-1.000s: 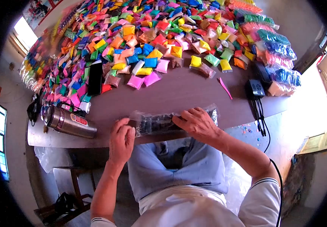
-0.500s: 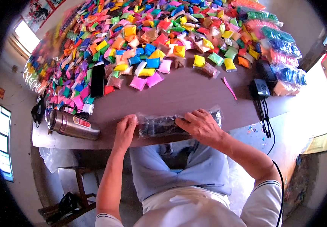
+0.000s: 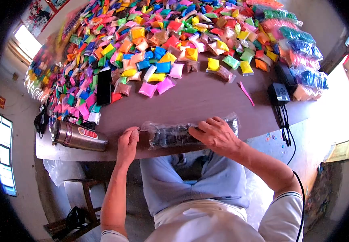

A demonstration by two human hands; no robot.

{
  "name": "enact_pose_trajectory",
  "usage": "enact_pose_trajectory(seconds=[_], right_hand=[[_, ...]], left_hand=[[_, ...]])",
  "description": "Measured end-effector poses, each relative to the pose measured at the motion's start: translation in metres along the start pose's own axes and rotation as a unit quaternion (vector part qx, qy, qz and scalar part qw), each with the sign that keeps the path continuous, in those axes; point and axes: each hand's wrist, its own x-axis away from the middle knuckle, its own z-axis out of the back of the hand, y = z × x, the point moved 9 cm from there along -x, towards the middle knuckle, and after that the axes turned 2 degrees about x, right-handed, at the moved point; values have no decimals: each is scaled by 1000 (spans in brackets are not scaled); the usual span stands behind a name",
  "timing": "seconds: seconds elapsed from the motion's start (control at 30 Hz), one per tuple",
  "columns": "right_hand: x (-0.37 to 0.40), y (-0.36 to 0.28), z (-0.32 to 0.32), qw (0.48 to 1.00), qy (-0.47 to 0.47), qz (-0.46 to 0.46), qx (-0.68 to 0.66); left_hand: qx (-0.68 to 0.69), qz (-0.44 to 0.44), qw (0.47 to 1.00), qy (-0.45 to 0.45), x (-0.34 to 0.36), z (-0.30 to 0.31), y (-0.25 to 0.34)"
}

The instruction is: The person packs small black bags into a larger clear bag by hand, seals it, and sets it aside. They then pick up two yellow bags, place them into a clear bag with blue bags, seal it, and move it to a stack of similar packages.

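A clear plastic bag with dark packets inside (image 3: 170, 136) lies flat near the table's front edge. My right hand (image 3: 217, 134) rests on its right half, fingers bent and pressed onto the plastic. Just left of the bag is my left hand (image 3: 127, 145), its fingers closed in a pinch. Whether a bit of plastic is between those fingertips is too small to make out.
Many small colourful packets (image 3: 166, 56) cover the back of the table (image 3: 206, 97). A steel flask (image 3: 77, 135) lies at the left, near a black phone (image 3: 104, 87). Rightward are a pink tool (image 3: 246, 94), a black adapter with cables (image 3: 279, 94) and stacked bags (image 3: 309, 64).
My left hand has moved a little left, away from the bag, and the bag's left end now spreads out further. My right hand stays on the bag.
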Motion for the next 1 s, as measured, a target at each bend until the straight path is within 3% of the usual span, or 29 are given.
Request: enact_pose_trajectory(seconds=[0.17, 0.27, 0.4, 0.47, 0.6, 0.67, 0.7, 0.77, 1.0], right_hand=[[2, 0, -5, 1000, -16, -3, 4], [1, 1, -8, 999, -34, -2, 17], [3, 3, -8, 999, -32, -3, 14], [4, 3, -10, 999, -36, -5, 10], [5, 3, -12, 999, -38, -7, 10], [6, 4, -13, 999, -42, -11, 12], [7, 4, -11, 999, -35, -11, 14], [7, 1, -10, 999, -25, -12, 15], [23, 17, 5, 996, 83, -30, -33]], left_hand=[[80, 3, 997, 1, -5, -2, 7], [171, 79, 981, -34, -12, -21, 15], [191, 90, 976, -59, -16, -32, 21], [129, 57, 985, -94, -17, -38, 17], [92, 26, 992, -80, -14, -38, 14], [-70, -101, 992, -21, -11, -35, 34], [-69, -101, 992, -22, -11, -44, 31], [-127, -128, 981, 71, -7, -45, 31], [-58, -123, 988, 76, -8, -41, 28]])
